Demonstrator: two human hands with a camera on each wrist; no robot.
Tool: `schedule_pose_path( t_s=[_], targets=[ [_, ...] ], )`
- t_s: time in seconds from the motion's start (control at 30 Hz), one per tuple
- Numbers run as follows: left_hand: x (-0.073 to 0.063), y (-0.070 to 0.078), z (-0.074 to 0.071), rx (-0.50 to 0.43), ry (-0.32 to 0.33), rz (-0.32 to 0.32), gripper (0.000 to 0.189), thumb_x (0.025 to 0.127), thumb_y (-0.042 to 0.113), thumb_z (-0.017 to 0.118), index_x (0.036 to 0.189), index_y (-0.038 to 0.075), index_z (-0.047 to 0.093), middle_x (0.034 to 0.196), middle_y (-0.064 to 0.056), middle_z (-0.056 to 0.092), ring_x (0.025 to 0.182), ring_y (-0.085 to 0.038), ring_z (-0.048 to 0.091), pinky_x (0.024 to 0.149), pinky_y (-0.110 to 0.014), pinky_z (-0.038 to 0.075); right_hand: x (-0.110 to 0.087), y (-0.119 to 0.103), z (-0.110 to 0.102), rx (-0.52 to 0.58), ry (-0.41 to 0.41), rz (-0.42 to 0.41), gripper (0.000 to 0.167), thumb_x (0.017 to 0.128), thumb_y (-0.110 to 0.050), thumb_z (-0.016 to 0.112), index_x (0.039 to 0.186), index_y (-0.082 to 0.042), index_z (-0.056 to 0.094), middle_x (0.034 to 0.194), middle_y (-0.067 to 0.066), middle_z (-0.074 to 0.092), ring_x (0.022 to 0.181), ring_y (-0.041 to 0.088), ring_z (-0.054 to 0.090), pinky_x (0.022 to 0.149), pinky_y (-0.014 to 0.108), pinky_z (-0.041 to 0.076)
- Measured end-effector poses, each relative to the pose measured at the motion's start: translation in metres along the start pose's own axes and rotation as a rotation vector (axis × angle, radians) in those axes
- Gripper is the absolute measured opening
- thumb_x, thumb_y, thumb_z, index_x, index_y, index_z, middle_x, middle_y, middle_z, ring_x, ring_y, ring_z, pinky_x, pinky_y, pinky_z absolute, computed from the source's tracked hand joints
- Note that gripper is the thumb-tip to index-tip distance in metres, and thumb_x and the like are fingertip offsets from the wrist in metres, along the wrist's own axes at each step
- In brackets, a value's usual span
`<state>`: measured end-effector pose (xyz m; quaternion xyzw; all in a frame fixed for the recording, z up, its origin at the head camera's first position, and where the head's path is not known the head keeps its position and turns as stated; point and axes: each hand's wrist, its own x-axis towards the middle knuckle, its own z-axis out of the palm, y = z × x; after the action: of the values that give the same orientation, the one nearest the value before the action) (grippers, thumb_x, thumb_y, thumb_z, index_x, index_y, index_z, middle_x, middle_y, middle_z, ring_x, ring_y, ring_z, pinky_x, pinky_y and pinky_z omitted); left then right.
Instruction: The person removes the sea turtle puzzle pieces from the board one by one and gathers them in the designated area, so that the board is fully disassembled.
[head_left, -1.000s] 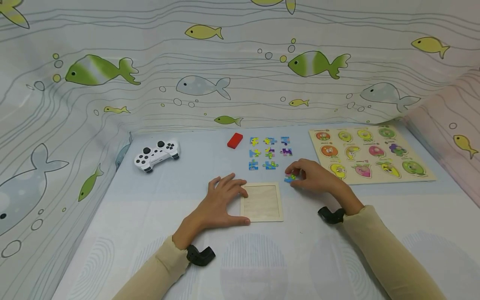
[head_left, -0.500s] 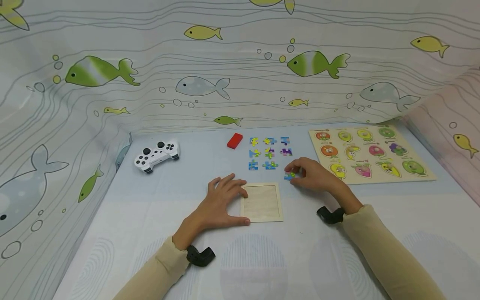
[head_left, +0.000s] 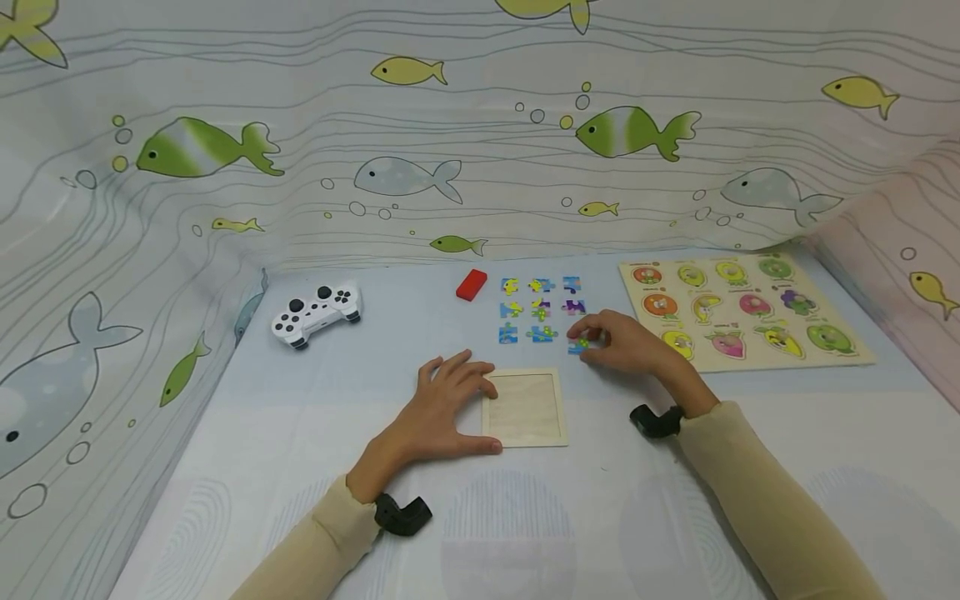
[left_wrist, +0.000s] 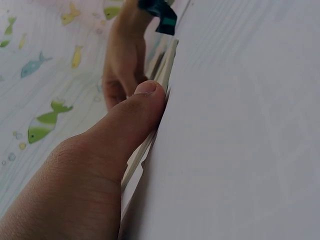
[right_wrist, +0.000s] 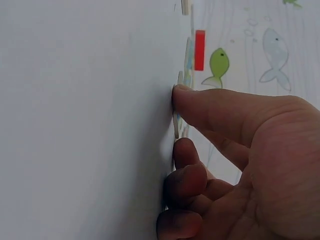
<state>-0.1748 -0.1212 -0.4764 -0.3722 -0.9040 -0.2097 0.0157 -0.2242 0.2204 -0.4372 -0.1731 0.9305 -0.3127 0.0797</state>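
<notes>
My left hand [head_left: 442, 408] spans the left side of a square wooden puzzle tray [head_left: 562, 417]. Its index finger is at the upper left of the rim and its thumb at the near edge. Close up in the left wrist view, the thumb [left_wrist: 135, 107] presses against the tray's thin edge [left_wrist: 173, 52]. My right hand [head_left: 626, 342] holds a colourful jigsaw piece [head_left: 578, 345] flat on the table between thumb and fingers. The right wrist view shows the thumb [right_wrist: 215, 107] on that piece [right_wrist: 176, 127]. Several more jigsaw pieces [head_left: 542, 334] lie in rows beyond the tray.
A red block [head_left: 471, 285] lies left of the rows. A white game controller [head_left: 317, 315] is at the back left. To the right, a wooden fruit puzzle board [head_left: 738, 308] lies beside my right hand. A fish-print curtain [head_left: 510, 125] hangs behind the table.
My right hand has slid the jigsaw piece slightly away from me, into line with the nearest row. The left hand stays on the tray. The head view has tilted a little.
</notes>
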Motion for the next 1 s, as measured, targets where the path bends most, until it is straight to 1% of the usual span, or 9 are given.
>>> schedule_pose_path(
  t_s=[0.2,0.43,0.73,1.0],
  targets=[
    [0.0003,0.0007,0.0005,-0.001,0.005,0.003,0.058,0.077,0.070,0.073,0.119,0.033,0.057,0.155,0.005,0.046,0.155,-0.032,0.025,0.119,-0.061,0.012,0.0033,0.0027,-0.0015,-0.010,-0.006,0.030,0.032,0.091,-0.014,0.074,0.123,-0.017,0.071,0.111,0.011,0.063,0.097,0.024,0.054,0.082,0.035,0.044],
    [0.0017,0.0016,0.0008,0.000,0.005,0.010,0.058,0.077,0.070,0.073,0.119,0.033,0.057,0.155,0.005,0.046,0.156,-0.031,0.025,0.119,-0.061,0.012,0.0031,0.0020,-0.0028,-0.004,-0.001,0.060,0.033,0.092,-0.013,0.072,0.125,-0.018,0.071,0.110,0.012,0.063,0.095,0.025,0.053,0.080,0.034,0.044],
    [0.0011,0.0013,0.0003,0.013,0.001,0.010,0.059,0.077,0.071,0.073,0.119,0.032,0.057,0.155,0.004,0.047,0.155,-0.032,0.026,0.119,-0.062,0.013,0.0041,0.0017,0.0000,-0.002,0.017,0.082,0.035,0.093,-0.014,0.070,0.128,-0.018,0.070,0.111,0.013,0.063,0.094,0.025,0.054,0.077,0.033,0.044],
    [0.0000,-0.0005,0.0008,0.028,0.006,0.009,0.059,0.077,0.072,0.072,0.120,0.033,0.057,0.155,0.005,0.046,0.155,-0.031,0.026,0.118,-0.062,0.014,0.0051,0.0011,0.0018,-0.003,0.024,0.080,0.039,0.094,-0.015,0.070,0.133,-0.020,0.068,0.112,0.012,0.063,0.096,0.026,0.054,0.079,0.034,0.044]
  ],
)
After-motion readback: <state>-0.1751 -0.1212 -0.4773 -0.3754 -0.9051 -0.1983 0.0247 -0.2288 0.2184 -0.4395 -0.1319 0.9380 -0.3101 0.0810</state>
